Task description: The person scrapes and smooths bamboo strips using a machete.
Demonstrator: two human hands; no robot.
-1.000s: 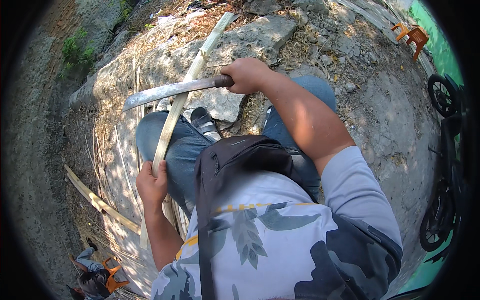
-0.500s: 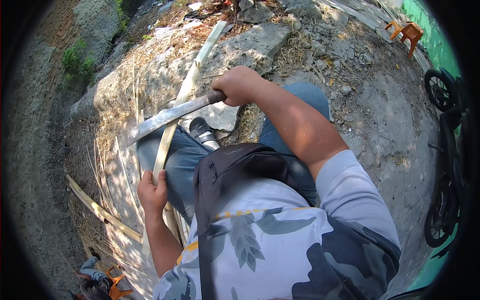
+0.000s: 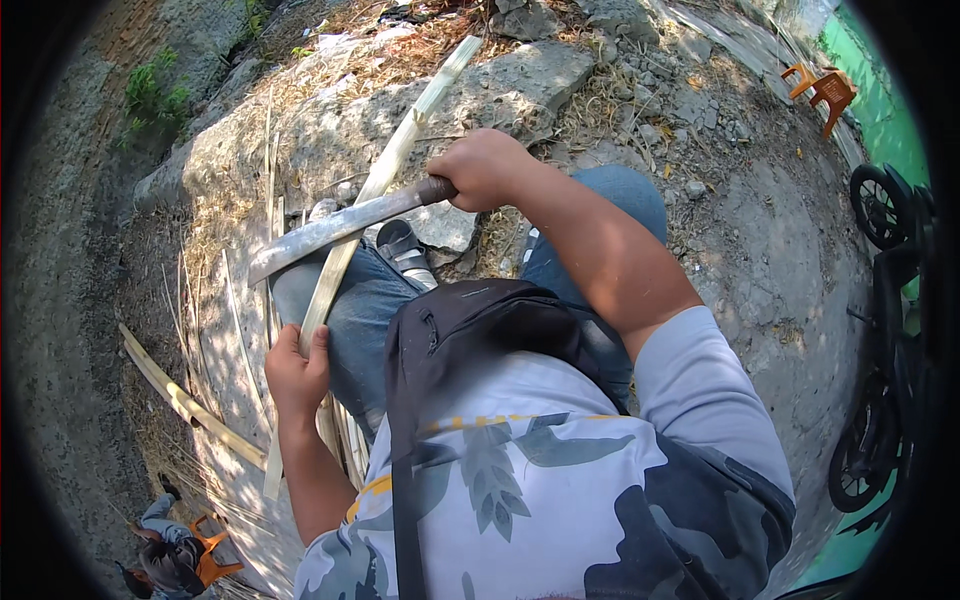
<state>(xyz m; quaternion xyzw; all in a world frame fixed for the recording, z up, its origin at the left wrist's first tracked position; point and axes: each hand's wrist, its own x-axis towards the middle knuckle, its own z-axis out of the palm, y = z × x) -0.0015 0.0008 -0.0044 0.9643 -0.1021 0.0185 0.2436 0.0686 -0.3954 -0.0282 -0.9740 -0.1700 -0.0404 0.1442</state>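
A long pale strip of split bamboo [image 3: 400, 145] slants across my left thigh, its far end over the rubble. My left hand [image 3: 299, 368] grips its lower part, thumb on top, and the near end runs on past my wrist. Closed round the dark handle of a machete, my right hand [image 3: 482, 170] is above the gap between my knees. The machete's broad, worn blade [image 3: 325, 236] points left and lies across the strip just above my left knee. Whether its edge bites into the bamboo I cannot tell.
Split bamboo pieces [image 3: 200, 412] and thin strips lie on the ground at left. A concrete slab [image 3: 520, 85] and rubble are ahead. A motorcycle [image 3: 885, 330] stands at right, an orange chair [image 3: 830, 92] far right. At lower left another person [image 3: 172, 545] sits on an orange chair.
The view has shifted slightly. My left hand has moved a little up and left with the strip, and the machete still crosses it at nearly the same spot.
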